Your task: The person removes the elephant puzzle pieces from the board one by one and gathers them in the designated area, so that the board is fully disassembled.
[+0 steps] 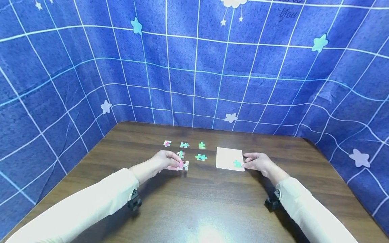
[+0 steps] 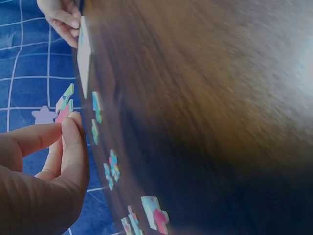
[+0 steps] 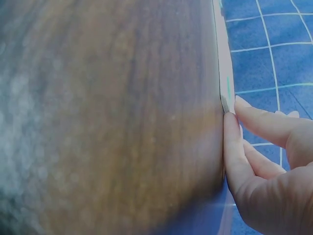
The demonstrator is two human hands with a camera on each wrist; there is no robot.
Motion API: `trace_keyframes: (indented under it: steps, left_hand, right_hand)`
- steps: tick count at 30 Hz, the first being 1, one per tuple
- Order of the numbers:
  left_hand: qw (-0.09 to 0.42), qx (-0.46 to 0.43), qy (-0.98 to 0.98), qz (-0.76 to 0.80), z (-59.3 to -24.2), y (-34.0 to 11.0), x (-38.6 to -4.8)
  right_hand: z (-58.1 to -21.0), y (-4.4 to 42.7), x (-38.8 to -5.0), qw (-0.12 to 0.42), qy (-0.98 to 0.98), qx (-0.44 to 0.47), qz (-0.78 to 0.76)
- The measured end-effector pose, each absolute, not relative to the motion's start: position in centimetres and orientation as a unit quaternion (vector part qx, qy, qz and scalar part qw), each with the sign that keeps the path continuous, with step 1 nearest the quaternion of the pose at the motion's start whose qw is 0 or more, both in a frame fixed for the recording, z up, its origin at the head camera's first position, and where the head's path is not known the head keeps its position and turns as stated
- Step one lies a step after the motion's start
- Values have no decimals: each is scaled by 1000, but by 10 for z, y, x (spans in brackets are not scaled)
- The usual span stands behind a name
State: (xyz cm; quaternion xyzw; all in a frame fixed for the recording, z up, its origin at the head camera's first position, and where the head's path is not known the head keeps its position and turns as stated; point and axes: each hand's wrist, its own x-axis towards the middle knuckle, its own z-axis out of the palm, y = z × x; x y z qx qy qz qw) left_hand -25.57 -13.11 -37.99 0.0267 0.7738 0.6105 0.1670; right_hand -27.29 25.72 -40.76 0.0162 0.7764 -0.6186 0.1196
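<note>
Between thumb and fingertips, my left hand pinches a jigsaw piece coloured pink, white and green, raised above the table in the left wrist view. My right hand is at the right edge of a square, pale puzzle board, its thumb and forefinger gripping the rim near the front corner. In that corner of the board lies a green jigsaw piece, close to the right thumb. The right wrist view shows the board nearly edge-on, so the underside of the grip is hidden.
Several loose jigsaw pieces lie left of the board, among them a green piece, a blue-green piece and a white-and-pink piece. The brown wooden table ends at a blue gridded curtain.
</note>
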Motion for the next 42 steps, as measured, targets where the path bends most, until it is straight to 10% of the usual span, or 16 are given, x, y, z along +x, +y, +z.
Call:
trace_keyframes:
  steps: [42]
  left_hand:
    - [114, -14, 886, 449, -400, -140, -258]
  right_hand:
    - [-410, 260, -274, 132, 749, 15, -650]
